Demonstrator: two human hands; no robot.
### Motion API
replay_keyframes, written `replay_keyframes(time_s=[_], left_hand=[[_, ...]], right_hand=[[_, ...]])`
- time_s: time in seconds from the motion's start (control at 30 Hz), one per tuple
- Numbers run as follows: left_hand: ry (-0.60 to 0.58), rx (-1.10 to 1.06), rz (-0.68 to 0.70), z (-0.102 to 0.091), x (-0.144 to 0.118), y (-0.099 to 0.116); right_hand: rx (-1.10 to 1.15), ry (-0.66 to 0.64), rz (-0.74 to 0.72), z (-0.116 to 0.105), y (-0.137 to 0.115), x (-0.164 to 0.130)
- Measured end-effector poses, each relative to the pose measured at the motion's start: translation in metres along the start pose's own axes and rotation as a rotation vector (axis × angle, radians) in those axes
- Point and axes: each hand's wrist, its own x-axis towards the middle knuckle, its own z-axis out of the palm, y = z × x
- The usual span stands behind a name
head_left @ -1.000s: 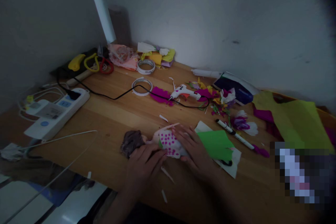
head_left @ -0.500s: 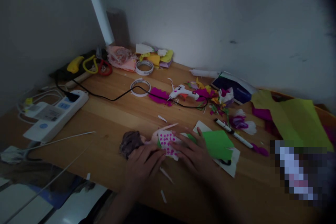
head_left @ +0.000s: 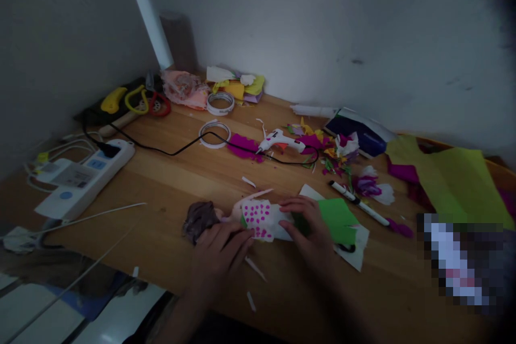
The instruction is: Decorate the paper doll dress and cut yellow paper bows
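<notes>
A small doll [head_left: 209, 216] with dark hair lies on the wooden table [head_left: 169, 183], wrapped in white paper with pink dots [head_left: 262, 219]. My left hand [head_left: 220, 255] presses on the doll's body at the near edge of the dotted paper. My right hand [head_left: 310, 226] pinches the right end of that paper, where it meets a green sheet [head_left: 338, 219] lying on white paper. The doll's legs are hidden under the paper and my right hand.
A black marker [head_left: 357, 203] lies right of the green sheet. Further back are a glue gun [head_left: 280, 142] with a black cord, two tape rolls [head_left: 215, 133], coloured paper scraps, scissors [head_left: 139, 99], and a power strip [head_left: 80, 177] at the left. Yellow-green paper [head_left: 451, 177] covers the right.
My right hand slid from on top of the dotted paper to its right end, uncovering more of it. My left hand stayed on the doll.
</notes>
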Motion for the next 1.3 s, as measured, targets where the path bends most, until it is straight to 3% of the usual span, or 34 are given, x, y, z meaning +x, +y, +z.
replay_keyframes(time_s=[0.17, 0.53, 0.83, 1.3], left_hand=[[-0.021, 0.007, 0.000, 0.003, -0.003, -0.003], [-0.030, 0.018, 0.004, 0.001, -0.004, -0.003], [0.000, -0.020, 0.009, -0.001, 0.002, 0.000], [-0.008, -0.043, -0.009, -0.002, 0.000, 0.000]], right_hand=[[0.041, 0.114, 0.068, 0.002, 0.002, -0.004], [0.004, 0.112, -0.010, 0.003, -0.002, -0.006], [-0.105, -0.145, -0.279, 0.001, -0.006, -0.005], [-0.197, -0.211, -0.304, 0.004, -0.003, -0.007]])
